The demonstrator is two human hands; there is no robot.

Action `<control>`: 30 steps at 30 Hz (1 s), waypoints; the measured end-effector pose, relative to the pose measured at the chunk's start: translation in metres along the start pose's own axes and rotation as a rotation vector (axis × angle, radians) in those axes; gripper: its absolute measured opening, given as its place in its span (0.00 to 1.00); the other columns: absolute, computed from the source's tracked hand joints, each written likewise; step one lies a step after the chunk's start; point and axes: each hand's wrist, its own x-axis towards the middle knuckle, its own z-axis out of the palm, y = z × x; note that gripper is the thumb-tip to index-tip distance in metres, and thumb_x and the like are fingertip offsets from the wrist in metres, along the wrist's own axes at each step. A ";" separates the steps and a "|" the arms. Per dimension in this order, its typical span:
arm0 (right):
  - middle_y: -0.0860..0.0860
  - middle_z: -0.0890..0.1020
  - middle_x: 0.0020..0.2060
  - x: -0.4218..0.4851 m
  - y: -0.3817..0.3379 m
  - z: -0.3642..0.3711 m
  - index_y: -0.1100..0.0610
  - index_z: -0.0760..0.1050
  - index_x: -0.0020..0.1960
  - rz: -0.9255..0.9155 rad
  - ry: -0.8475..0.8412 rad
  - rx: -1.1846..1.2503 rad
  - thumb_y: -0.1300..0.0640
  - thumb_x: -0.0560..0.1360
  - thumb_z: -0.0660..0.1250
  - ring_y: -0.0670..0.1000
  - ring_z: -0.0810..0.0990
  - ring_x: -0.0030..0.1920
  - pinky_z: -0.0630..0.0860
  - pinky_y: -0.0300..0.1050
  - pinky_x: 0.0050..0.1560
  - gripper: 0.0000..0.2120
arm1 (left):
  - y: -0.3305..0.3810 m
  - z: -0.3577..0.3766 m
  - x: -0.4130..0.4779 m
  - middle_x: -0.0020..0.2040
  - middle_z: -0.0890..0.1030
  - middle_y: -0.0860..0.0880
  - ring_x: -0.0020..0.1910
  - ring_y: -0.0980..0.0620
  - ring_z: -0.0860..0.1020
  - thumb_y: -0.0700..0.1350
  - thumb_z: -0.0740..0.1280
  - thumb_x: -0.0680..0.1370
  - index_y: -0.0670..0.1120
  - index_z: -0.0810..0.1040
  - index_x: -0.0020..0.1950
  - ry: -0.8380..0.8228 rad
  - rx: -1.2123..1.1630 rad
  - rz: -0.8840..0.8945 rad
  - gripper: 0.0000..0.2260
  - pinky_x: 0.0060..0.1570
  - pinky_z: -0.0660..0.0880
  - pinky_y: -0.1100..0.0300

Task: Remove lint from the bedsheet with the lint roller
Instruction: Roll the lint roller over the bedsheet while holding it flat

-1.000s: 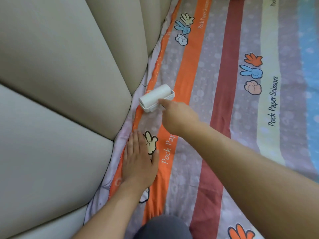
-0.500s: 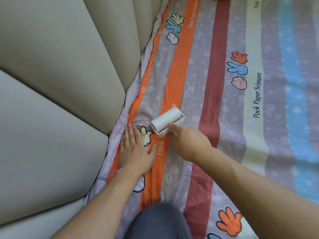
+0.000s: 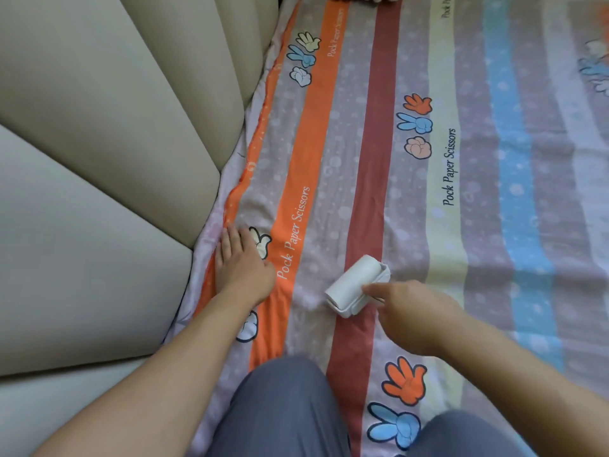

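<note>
White lint roller [image 3: 350, 282] on the striped bedsheet [image 3: 461, 232], handle gripped by the right hand [image 3: 416, 315]; left hand [image 3: 241, 266] pressed flat, fingers together.

The left arm reaches forward, bare to the elbow, wrist straight. The left hand [image 3: 242, 265] lies flat, palm down on the bedsheet [image 3: 329, 166], fingers straight and close together, pointing away from the body, thumb spread a little to the side. The right arm comes in from the lower right, also bare, forearm angled inward. The right hand [image 3: 415, 311] is knuckles up, fingers curled around the lint roller [image 3: 352, 283], the index finger stretched forward along its frame.
</note>
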 end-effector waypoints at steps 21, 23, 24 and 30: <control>0.55 0.78 0.57 0.094 -0.077 0.003 0.44 0.65 0.72 -0.133 0.160 0.148 0.58 0.78 0.56 0.57 0.78 0.52 0.72 0.47 0.44 0.24 | -0.052 0.031 -0.034 0.83 0.44 0.38 0.82 0.44 0.41 0.56 0.65 0.80 0.36 0.44 0.82 -0.031 -0.080 0.105 0.43 0.79 0.40 0.55; 0.54 0.78 0.59 0.075 -0.062 0.010 0.42 0.63 0.73 -0.123 0.143 0.102 0.57 0.79 0.56 0.58 0.78 0.55 0.71 0.47 0.45 0.24 | -0.050 0.027 -0.034 0.82 0.43 0.38 0.82 0.44 0.41 0.56 0.64 0.80 0.36 0.44 0.82 -0.059 -0.064 0.087 0.43 0.79 0.40 0.55; 0.54 0.78 0.59 0.066 -0.056 0.015 0.41 0.63 0.73 -0.121 0.141 0.090 0.56 0.79 0.56 0.57 0.78 0.55 0.70 0.47 0.44 0.24 | -0.049 0.026 -0.034 0.82 0.43 0.37 0.82 0.44 0.41 0.56 0.65 0.81 0.35 0.44 0.81 -0.073 -0.057 0.083 0.43 0.79 0.40 0.55; 0.53 0.78 0.61 0.018 -0.007 0.033 0.39 0.63 0.72 -0.096 0.111 0.015 0.52 0.79 0.58 0.58 0.78 0.56 0.77 0.52 0.49 0.23 | -0.042 0.017 -0.035 0.82 0.44 0.36 0.82 0.43 0.43 0.58 0.66 0.80 0.35 0.44 0.81 -0.097 -0.009 0.035 0.45 0.80 0.42 0.53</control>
